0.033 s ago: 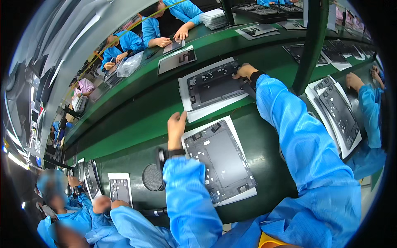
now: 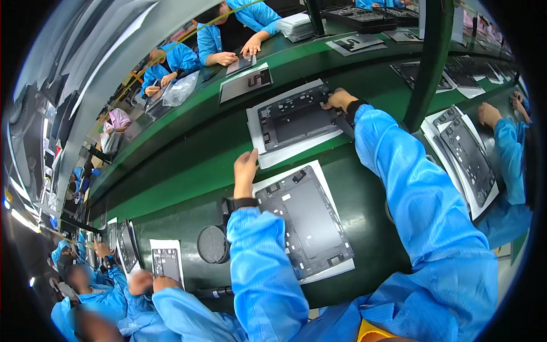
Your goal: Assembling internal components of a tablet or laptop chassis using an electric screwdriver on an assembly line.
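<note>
A dark tablet housing (image 2: 299,121) with small white patches lies on a white sheet (image 2: 253,126), on the green bench ahead of me. My right hand (image 2: 342,101) has its fingers closed at the housing's far right corner. A dark strip hangs beside that wrist; its kind is unclear. At the sheet's near left corner, my left hand (image 2: 245,169) pinches the edge between thumb and fingers. Closer to me, a second tablet housing (image 2: 310,219) rests on another white sheet (image 2: 345,267), partly behind my left sleeve.
A round black mesh-topped disc (image 2: 213,244) sits left of my left forearm. A dark green post (image 2: 428,68) rises beyond my right arm. More housings on sheets (image 2: 467,149) lie at the right, beside a co-worker's hand (image 2: 489,114). Co-workers sit opposite and at the left.
My left hand has moved slightly toward the far sheet's corner, and its fingers have come together there. My right hand stays at the housing's corner.
</note>
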A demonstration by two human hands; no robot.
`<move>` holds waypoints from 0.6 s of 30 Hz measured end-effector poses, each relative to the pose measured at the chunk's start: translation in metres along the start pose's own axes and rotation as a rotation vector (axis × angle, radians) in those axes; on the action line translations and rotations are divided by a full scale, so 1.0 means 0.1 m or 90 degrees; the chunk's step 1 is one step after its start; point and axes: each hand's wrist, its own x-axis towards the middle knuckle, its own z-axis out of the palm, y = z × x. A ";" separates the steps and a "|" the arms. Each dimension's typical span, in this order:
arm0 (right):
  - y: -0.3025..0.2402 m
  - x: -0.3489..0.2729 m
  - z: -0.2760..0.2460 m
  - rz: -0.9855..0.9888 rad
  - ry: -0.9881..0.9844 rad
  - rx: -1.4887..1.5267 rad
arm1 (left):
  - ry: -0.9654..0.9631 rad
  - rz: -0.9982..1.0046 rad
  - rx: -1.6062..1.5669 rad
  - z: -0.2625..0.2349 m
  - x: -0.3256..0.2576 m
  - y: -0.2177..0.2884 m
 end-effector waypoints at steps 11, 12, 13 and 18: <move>0.06 -0.27 0.16 -0.049 -0.268 0.492 | -0.099 0.014 -0.192 -0.15 0.34 -0.37; -0.29 -0.87 0.13 -0.181 -0.236 0.458 | -0.064 0.031 -0.220 -0.22 0.32 -0.48; -0.11 -0.70 -0.01 -0.049 -0.280 0.560 | -0.033 -0.012 -0.180 -0.06 0.29 -0.30; -0.26 -1.11 0.12 -0.044 -0.241 0.548 | 0.060 -0.035 -0.137 -0.19 0.05 -0.14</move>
